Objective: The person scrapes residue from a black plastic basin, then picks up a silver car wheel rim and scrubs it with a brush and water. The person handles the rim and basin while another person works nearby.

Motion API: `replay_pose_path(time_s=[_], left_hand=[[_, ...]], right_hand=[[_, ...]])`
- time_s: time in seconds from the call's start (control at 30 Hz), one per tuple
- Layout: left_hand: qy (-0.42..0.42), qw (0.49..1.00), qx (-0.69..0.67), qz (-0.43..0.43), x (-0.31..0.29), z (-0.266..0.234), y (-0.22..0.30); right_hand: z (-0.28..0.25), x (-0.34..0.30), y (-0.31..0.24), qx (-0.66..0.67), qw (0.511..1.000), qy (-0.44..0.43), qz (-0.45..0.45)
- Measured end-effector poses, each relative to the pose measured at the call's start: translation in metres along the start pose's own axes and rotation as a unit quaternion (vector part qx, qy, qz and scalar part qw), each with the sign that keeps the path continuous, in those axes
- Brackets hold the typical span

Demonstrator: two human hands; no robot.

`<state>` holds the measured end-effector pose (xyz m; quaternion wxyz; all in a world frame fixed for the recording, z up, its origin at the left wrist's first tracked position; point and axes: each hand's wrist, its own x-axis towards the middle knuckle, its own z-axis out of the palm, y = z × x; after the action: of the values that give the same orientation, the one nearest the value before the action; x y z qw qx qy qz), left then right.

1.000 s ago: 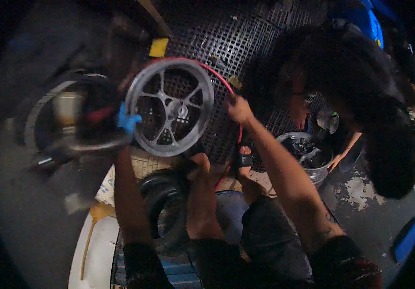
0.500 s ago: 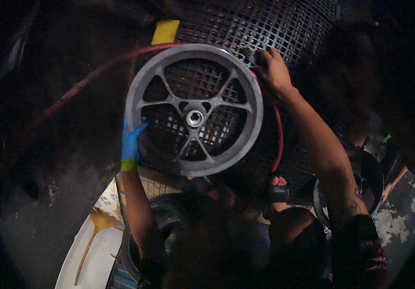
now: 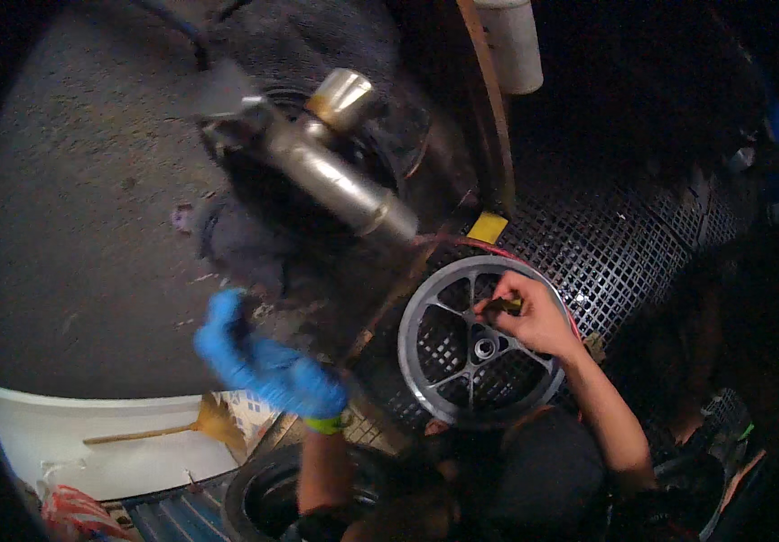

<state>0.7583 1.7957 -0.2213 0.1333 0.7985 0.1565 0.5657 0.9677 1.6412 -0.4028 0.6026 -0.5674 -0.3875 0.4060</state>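
Observation:
A grey spoked wheel rim (image 3: 412,370) lies over a black grid mat, its hub at the middle. My right hand (image 3: 534,316) is closed above the rim's spokes, gripping a small dark tool with a yellowish part (image 3: 505,307); its kind is mostly hidden by my fingers. Off to the left of the rim, my left hand (image 3: 281,370), in a blue glove with a yellow-green cuff, reaches out over the dark floor, apart from the rim. Motion smears its fingers, so I cannot make out whether it holds anything.
A shiny metal pipe (image 3: 340,185) with a cup-like branch stands beyond my left hand. A red hose (image 3: 461,240) and a yellow piece (image 3: 488,228) lie at the rim's far side. A brush (image 3: 213,425) rests on a white surface (image 3: 100,465); a tyre (image 3: 249,492) is nearby.
My left hand has let go of the rim and moved left. My right hand has shifted from the rim's far edge to over its spokes. The view has swung left.

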Motion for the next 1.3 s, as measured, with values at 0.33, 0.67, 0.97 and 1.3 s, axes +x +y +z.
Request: replay_pose_path(time_s=[0.33, 0.67, 0.97, 1.3], left_hand=[[-0.293, 0.884, 0.267, 0.247, 0.161, 0.030, 0.050], [-0.119, 0.920, 0.198, 0.317, 0.165, 0.048, 0.064], [-0.101, 0.912, 0.229, 0.325, 0.166, 0.041, 0.069], [-0.056, 0.918, 0.200, 0.337, 0.161, 0.052, 0.067]], right_hand=[[0.050, 0.026, -0.101, -0.071, 0.995, -0.064, -0.039], [0.044, 0.029, -0.089, -0.095, 0.991, -0.098, -0.001], [0.058, 0.051, -0.070, -0.124, 0.987, -0.098, 0.002], [0.051, 0.027, -0.050, -0.016, 0.998, -0.058, -0.016]])
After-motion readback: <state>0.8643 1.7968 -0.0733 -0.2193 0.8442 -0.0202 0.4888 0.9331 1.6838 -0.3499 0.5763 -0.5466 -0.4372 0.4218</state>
